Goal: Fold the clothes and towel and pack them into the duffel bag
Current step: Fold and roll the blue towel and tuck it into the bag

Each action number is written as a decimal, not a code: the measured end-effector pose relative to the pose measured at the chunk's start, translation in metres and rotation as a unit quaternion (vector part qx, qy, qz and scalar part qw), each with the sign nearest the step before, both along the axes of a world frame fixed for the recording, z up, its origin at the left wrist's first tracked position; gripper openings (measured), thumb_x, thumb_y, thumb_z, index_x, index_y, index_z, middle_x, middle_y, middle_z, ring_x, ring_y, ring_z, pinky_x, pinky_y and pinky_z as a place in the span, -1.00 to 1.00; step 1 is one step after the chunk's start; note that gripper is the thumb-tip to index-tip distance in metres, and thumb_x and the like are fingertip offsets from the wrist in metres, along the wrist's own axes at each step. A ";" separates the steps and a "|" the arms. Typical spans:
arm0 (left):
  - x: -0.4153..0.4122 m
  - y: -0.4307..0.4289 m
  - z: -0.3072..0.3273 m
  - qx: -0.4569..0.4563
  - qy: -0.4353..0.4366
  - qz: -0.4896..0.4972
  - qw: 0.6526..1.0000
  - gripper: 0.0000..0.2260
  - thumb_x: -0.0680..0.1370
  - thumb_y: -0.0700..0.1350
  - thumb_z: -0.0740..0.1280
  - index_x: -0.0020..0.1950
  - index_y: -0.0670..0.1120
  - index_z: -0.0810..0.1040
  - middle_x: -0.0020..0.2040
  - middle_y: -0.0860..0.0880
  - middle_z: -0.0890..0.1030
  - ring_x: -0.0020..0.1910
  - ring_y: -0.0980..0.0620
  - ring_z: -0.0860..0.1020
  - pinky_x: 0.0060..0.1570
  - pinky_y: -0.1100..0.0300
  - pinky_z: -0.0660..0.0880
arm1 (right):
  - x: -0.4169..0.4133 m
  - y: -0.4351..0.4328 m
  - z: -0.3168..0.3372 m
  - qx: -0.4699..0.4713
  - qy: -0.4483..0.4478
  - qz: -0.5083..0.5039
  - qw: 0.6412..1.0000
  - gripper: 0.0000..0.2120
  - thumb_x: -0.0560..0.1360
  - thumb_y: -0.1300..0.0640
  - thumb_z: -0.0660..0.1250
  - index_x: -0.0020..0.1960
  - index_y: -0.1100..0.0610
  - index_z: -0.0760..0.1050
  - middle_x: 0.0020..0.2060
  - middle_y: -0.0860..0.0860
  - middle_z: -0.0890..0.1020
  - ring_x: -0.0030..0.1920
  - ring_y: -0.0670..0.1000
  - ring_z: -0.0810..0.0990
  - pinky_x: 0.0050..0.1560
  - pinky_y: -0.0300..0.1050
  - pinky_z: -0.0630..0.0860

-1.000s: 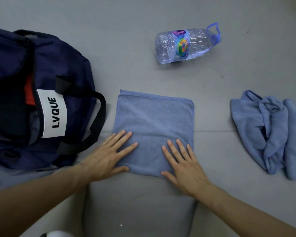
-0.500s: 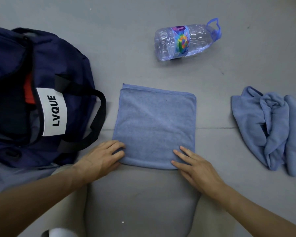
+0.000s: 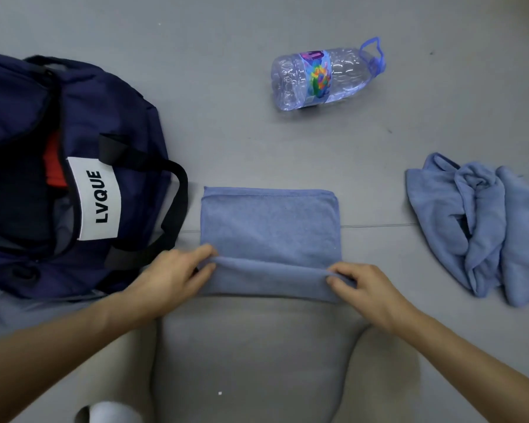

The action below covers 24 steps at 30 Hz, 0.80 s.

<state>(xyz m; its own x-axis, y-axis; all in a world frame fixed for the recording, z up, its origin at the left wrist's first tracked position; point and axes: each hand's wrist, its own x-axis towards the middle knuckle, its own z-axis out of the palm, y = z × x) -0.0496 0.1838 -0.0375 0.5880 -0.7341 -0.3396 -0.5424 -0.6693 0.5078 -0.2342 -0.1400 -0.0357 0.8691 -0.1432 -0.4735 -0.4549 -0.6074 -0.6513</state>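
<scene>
towel (image 3: 269, 221) lies on the grey floor (image 3: 226, 141) just in front of us, already doubled into a neat rectangle, with the duffel bag (image 3: 110, 111) gaping open close on its left and a second blue cloth (image 3: 483, 227) crumpled well off to the right. we judge the step in hand to be one more fold of this towel: our left hand (image 3: 171, 279) pinches the near left corner and our right hand (image 3: 370, 288) pinches the near right corner, and the near edge stands lifted in a soft roll over the layer beneath. the next move, as we read it, calls for carrying that edge away from us to meet the far hem, both hands travelling evenly so the corners land square, then pressing the crease flat (soft pile like this may well spring back open if left unpressed). after that the bundle should go leftward into the bag, where something red (image 3: 54, 169) already shows; the crumpled cloth is not yet folded. against the frame half a second ago, the hands were resting at the near edge with the towel wholly flat; now they have taken hold and raised it, so the visible face of the towel is shorter. a second ago both palms lay spread on top, smoothing.
</scene>
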 end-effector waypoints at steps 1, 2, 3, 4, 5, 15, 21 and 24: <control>0.005 -0.004 0.001 -0.006 0.001 0.030 1.000 -0.97 0.63 0.02 0.26 0.00 0.11 0.46 -0.39 0.11 0.49 -0.39 0.06 0.50 -0.34 0.10 0.41 | 0.006 -0.002 0.001 0.002 -0.012 -0.029 0.999 -0.91 0.53 -0.09 0.29 -0.11 -0.18 0.55 -0.30 -0.24 0.60 -0.24 -0.25 0.53 -0.11 -0.16 0.49; 0.011 -0.009 0.002 -0.015 -0.007 0.053 0.998 -0.93 0.63 -0.01 0.28 -0.04 0.13 0.44 -0.39 0.09 0.50 -0.40 0.06 0.48 -0.33 0.09 0.40 | 0.014 -0.004 0.003 0.000 -0.021 -0.057 0.998 -0.91 0.54 -0.08 0.31 -0.11 -0.16 0.58 -0.29 -0.25 0.62 -0.21 -0.25 0.55 -0.08 -0.17 0.50; 0.017 -0.016 0.004 -0.022 -0.014 0.071 0.997 -0.87 0.63 -0.02 0.29 -0.08 0.18 0.41 -0.41 0.08 0.50 -0.40 0.07 0.46 -0.33 0.08 0.39 | 0.024 -0.007 0.003 -0.005 -0.026 -0.082 0.996 -0.91 0.55 -0.05 0.34 -0.11 -0.14 0.60 -0.27 -0.25 0.63 -0.18 -0.22 0.58 -0.06 -0.15 0.50; 0.025 -0.023 0.006 -0.027 -0.013 0.088 0.996 -0.85 0.63 -0.02 0.28 -0.10 0.21 0.40 -0.41 0.06 0.50 -0.40 0.07 0.46 -0.32 0.07 0.40 | 0.035 -0.010 0.003 -0.014 -0.032 -0.104 0.994 -0.92 0.55 -0.01 0.36 -0.10 -0.11 0.62 -0.24 -0.23 0.66 -0.13 -0.17 0.61 -0.03 -0.12 0.51; 0.033 -0.031 0.008 -0.032 -0.014 0.102 0.994 -0.87 0.63 -0.02 0.27 -0.07 0.19 0.43 -0.39 0.05 0.52 -0.36 0.04 0.49 -0.28 0.05 0.43 | 0.048 -0.013 0.002 -0.027 -0.039 -0.119 0.992 -0.93 0.55 0.00 0.38 -0.08 -0.09 0.64 -0.19 -0.20 0.68 -0.08 -0.11 0.63 0.01 -0.08 0.53; 0.070 -0.081 -0.005 -0.030 -0.222 0.098 0.970 -0.72 0.61 -0.14 0.26 0.33 -0.06 0.52 0.24 -0.09 0.57 0.07 -0.20 0.54 0.02 -0.08 0.46 | 0.122 -0.041 -0.025 -0.286 -0.135 0.073 0.946 -0.62 0.56 0.02 0.25 0.33 0.11 0.53 0.29 0.17 0.55 0.29 0.25 0.51 0.26 0.10 0.45; -0.015 -0.054 -0.030 0.074 -0.204 -0.082 0.973 -0.61 0.57 -0.03 0.23 0.39 -0.05 0.52 0.36 -0.12 0.53 0.14 -0.19 0.58 -0.01 -0.04 0.56 | 0.101 -0.025 -0.045 -0.300 -0.079 0.292 0.905 -0.45 0.55 -0.18 0.06 0.47 -0.01 0.44 0.49 0.18 0.38 0.45 0.29 0.39 0.39 0.25 0.40; -0.014 -0.050 -0.034 0.145 -0.184 -0.087 0.968 -0.48 0.62 0.15 0.04 0.45 -0.04 0.50 0.46 -0.15 0.46 0.35 -0.20 0.51 0.26 -0.11 0.49 | 0.092 -0.019 -0.040 -0.317 -0.042 0.273 0.907 -0.45 0.54 -0.22 0.11 0.44 -0.01 0.47 0.44 0.19 0.44 0.34 0.29 0.50 0.19 0.23 0.56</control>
<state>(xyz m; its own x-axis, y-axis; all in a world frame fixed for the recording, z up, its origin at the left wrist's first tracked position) -0.0631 0.1338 -0.0716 0.5839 -0.7385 -0.3373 -0.7685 -0.6367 0.0637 -0.1424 -0.1587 -0.0754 0.9219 0.0996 -0.3745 0.0619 -0.9919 -0.1113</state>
